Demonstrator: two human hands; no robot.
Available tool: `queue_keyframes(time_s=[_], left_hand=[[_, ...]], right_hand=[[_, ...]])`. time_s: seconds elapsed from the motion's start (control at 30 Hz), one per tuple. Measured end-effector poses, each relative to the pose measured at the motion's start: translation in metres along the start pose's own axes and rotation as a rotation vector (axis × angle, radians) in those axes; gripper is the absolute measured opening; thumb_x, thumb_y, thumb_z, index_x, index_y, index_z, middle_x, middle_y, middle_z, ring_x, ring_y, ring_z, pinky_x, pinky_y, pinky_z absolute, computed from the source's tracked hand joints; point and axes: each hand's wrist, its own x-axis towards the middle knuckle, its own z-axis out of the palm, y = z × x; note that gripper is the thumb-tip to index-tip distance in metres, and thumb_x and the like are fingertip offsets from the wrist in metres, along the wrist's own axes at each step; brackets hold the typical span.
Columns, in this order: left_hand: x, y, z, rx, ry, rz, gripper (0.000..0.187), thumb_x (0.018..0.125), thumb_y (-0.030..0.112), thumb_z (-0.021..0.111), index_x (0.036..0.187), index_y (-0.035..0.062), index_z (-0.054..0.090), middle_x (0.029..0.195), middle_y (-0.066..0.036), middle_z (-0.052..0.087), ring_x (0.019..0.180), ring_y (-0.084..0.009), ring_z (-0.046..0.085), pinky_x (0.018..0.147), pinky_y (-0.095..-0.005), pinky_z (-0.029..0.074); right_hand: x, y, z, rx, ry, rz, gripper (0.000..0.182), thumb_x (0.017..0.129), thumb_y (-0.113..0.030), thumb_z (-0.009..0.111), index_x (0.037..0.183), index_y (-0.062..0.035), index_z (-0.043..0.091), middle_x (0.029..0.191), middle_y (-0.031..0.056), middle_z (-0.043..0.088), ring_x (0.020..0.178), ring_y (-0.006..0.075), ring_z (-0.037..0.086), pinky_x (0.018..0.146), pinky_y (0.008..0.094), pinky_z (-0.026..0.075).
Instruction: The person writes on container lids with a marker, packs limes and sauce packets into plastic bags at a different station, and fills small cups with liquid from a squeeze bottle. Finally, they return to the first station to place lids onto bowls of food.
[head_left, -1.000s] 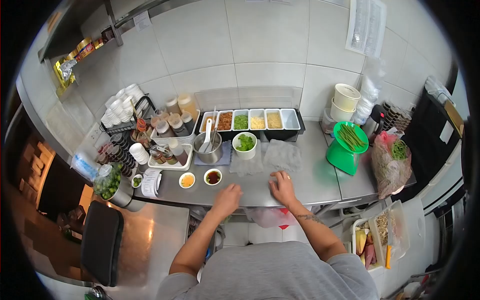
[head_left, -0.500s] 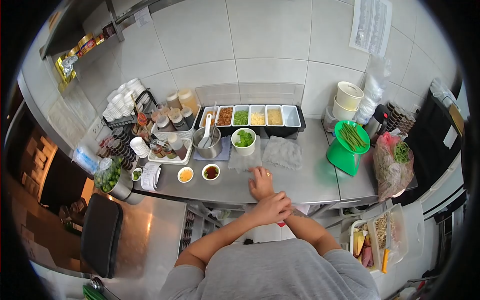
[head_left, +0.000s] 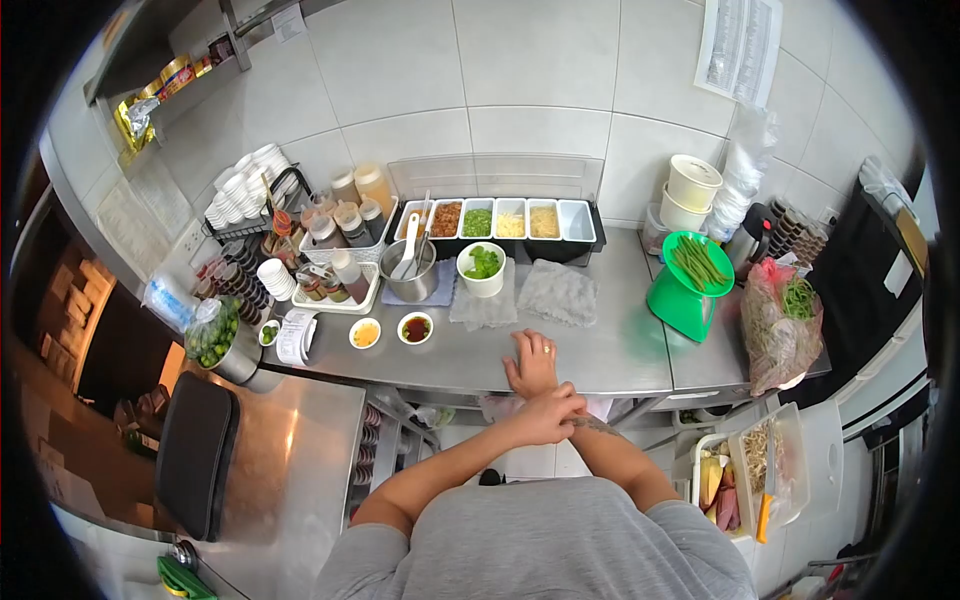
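My right hand [head_left: 533,363] lies over the front of the steel counter [head_left: 620,365], fingers stretched out and holding nothing; a ring shows on one finger. Across its wrist sits my left hand [head_left: 549,414], its fingers curled onto the right forearm [head_left: 600,440], where a tattoo is partly visible. Past the right hand are two flat clear plastic sheets or bags [head_left: 560,293]. A white bowl of green leaves [head_left: 483,268] stands on the left one. Off to the left are a small cup of dark sauce [head_left: 415,328] and a cup with orange-yellow contents [head_left: 364,333].
A rack of topping trays [head_left: 478,221] lines the wall. Left of it stand a metal pot with a ladle [head_left: 408,282] and squeeze bottles [head_left: 346,268]. To the right are a green scale [head_left: 682,308] carrying green beans and a bag of vegetables [head_left: 778,335]. Open tubs [head_left: 721,485] sit below.
The view has shifted slightly. My left hand still rests on my right forearm, and the right hand's fingers look more spread and raised a little. The items on the counter stay in place.
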Motion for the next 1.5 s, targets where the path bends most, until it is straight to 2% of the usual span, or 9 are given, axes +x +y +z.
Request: queue_keyframes(time_s=[0.6, 0.83, 1.1, 1.27, 1.3, 1.37, 1.4, 1.43, 1.5], left_hand=[[-0.003, -0.006, 0.007, -0.105, 0.068, -0.078, 0.028, 0.074, 0.018, 0.067, 0.096, 0.0037, 0.058, 0.098, -0.012, 0.051, 0.093, -0.0282, 0.055, 0.082, -0.0356, 0.045], [-0.006, -0.005, 0.01, -0.064, 0.077, -0.059, 0.029, 0.076, 0.023, 0.066, 0.097, 0.0052, 0.059, 0.098, -0.013, 0.05, 0.092, -0.0282, 0.054, 0.08, -0.0354, 0.045], [-0.021, -0.03, 0.006, 0.145, 0.198, -0.069, 0.019, 0.077, 0.004, 0.054, 0.096, 0.006, 0.059, 0.096, -0.016, 0.056, 0.09, -0.0335, 0.057, 0.076, -0.0398, 0.046], [-0.092, -0.044, -0.129, 0.226, 0.457, -0.38, 0.021, 0.086, 0.009, 0.052, 0.106, 0.002, 0.055, 0.093, -0.02, 0.06, 0.087, -0.0377, 0.058, 0.076, -0.0431, 0.046], [-0.114, -0.066, -0.161, 0.312, 0.603, -0.293, 0.02, 0.087, 0.01, 0.052, 0.105, 0.0, 0.054, 0.095, -0.02, 0.058, 0.089, -0.0366, 0.058, 0.077, -0.0428, 0.046], [-0.168, -0.083, -0.241, 0.675, 0.741, -0.303, 0.014, 0.083, 0.005, 0.053, 0.095, -0.0012, 0.058, 0.093, -0.017, 0.055, 0.089, -0.0346, 0.056, 0.077, -0.0415, 0.046], [-0.193, -0.088, -0.279, 0.792, 0.84, -0.364, 0.009, 0.069, -0.002, 0.055, 0.078, 0.001, 0.056, 0.083, -0.018, 0.054, 0.082, -0.0359, 0.053, 0.071, -0.0447, 0.044], [-0.227, -0.111, -0.315, 0.983, 0.947, -0.38, 0.009, 0.068, 0.0, 0.057, 0.076, 0.0009, 0.055, 0.08, -0.017, 0.053, 0.08, -0.0342, 0.053, 0.07, -0.0452, 0.044], [-0.29, -0.126, -0.362, 1.206, 0.93, -0.833, 0.014, 0.069, 0.007, 0.061, 0.081, 0.0022, 0.056, 0.085, -0.016, 0.054, 0.082, -0.0337, 0.054, 0.069, -0.0447, 0.044]], right_hand=[[-0.004, 0.001, 0.001, -0.035, -0.109, -0.032, 0.054, 0.078, -0.027, 0.063, 0.123, -0.0032, 0.044, 0.121, 0.0197, 0.045, 0.114, 0.0357, 0.04, 0.098, 0.0531, 0.027], [-0.003, 0.0, 0.004, -0.064, -0.065, -0.047, 0.051, 0.075, -0.026, 0.064, 0.119, -0.004, 0.048, 0.114, 0.0183, 0.049, 0.109, 0.0355, 0.043, 0.094, 0.0484, 0.03], [0.002, -0.003, 0.001, -0.054, -0.041, 0.008, 0.053, 0.077, -0.028, 0.063, 0.121, -0.0028, 0.047, 0.116, 0.0186, 0.049, 0.111, 0.0353, 0.043, 0.096, 0.0479, 0.029], [0.006, -0.004, -0.003, 0.001, -0.033, 0.135, 0.047, 0.078, -0.023, 0.063, 0.118, -0.0025, 0.049, 0.115, 0.0188, 0.049, 0.112, 0.0361, 0.042, 0.098, 0.0462, 0.028], [0.007, -0.006, -0.001, -0.009, -0.02, 0.146, 0.045, 0.078, -0.022, 0.062, 0.117, -0.0027, 0.05, 0.115, 0.0188, 0.049, 0.113, 0.0363, 0.042, 0.098, 0.0461, 0.028], [0.007, -0.003, 0.003, -0.044, 0.023, 0.179, 0.042, 0.079, -0.02, 0.061, 0.116, -0.0028, 0.051, 0.115, 0.0187, 0.049, 0.113, 0.036, 0.042, 0.098, 0.0453, 0.029], [0.008, -0.007, 0.008, -0.063, 0.044, 0.195, 0.04, 0.079, -0.019, 0.061, 0.115, -0.0028, 0.052, 0.115, 0.0187, 0.049, 0.113, 0.0359, 0.042, 0.098, 0.045, 0.029], [0.011, -0.016, 0.013, -0.047, 0.046, 0.215, 0.039, 0.08, -0.018, 0.06, 0.115, -0.0028, 0.052, 0.115, 0.0187, 0.05, 0.112, 0.0356, 0.042, 0.097, 0.0447, 0.029], [0.017, -0.035, 0.019, -0.019, 0.043, 0.257, 0.037, 0.08, -0.015, 0.059, 0.114, -0.0027, 0.052, 0.114, 0.0186, 0.05, 0.111, 0.0351, 0.043, 0.097, 0.0441, 0.029]])
